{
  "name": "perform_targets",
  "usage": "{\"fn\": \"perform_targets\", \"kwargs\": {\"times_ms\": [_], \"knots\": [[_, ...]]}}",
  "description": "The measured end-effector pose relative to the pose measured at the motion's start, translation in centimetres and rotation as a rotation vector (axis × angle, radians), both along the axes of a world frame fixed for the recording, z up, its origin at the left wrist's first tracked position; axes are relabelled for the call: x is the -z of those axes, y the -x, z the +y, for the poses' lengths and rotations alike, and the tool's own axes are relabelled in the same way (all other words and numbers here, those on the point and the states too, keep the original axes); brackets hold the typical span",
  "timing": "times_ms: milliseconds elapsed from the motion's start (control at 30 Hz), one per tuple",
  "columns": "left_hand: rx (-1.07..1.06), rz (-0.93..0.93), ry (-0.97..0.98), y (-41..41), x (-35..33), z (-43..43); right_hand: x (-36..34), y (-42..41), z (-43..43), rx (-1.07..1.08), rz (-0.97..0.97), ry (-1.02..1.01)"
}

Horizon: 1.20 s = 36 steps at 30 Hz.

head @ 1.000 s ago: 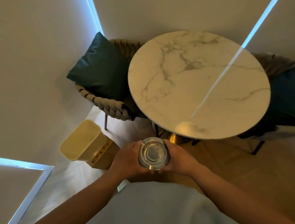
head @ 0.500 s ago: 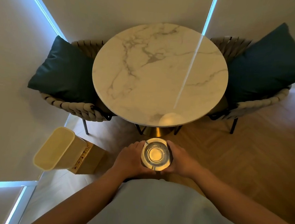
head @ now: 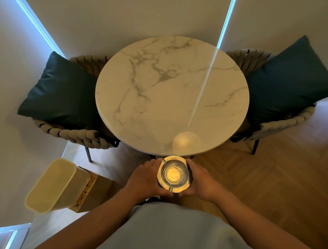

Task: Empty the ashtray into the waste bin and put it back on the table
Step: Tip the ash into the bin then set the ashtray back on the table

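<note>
While the ashtray [head: 175, 173] sits cupped between both hands just short of the near edge of the marble table [head: 171, 95], the coming move turns on that edge lying directly ahead of it. Round, it has no long axis, and neither hand is nearer. The left hand [head: 145, 180] curls its fingers against the left rim, the right hand [head: 201, 183] against the right. Its bowl looks empty, and the waste bin [head: 51, 185] stands well to the left on the floor.

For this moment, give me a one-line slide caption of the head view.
Both hands, left hand and right hand, hold a glass ashtray just short of the round marble table, waste bin at left.
</note>
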<state>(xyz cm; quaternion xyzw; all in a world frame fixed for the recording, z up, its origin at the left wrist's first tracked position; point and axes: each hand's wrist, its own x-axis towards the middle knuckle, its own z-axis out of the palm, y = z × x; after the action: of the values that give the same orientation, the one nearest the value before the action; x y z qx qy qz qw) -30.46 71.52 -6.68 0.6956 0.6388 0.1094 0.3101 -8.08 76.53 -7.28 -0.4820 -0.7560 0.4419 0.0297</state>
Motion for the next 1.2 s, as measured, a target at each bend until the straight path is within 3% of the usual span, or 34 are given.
{"fn": "perform_targets", "kwargs": {"times_ms": [300, 533, 800, 1200], "knots": [[-0.016, -0.098, -0.034, 5.3, -0.3, 6.0, 0.0, 5.5, 5.6, 0.036, 0.008, -0.003], [0.087, -0.022, 0.012, 7.8, -0.1, 10.8, 0.3, 7.7, 8.7, 0.106, -0.045, 0.011], [0.032, -0.089, -0.003, 6.9, -1.2, 14.5, -0.2, 7.4, 12.8, 0.116, -0.070, -0.008], [-0.091, 0.027, 0.033, 3.1, -1.9, 21.3, -1.2, 4.2, 22.0, 0.004, -0.080, -0.018]]}}
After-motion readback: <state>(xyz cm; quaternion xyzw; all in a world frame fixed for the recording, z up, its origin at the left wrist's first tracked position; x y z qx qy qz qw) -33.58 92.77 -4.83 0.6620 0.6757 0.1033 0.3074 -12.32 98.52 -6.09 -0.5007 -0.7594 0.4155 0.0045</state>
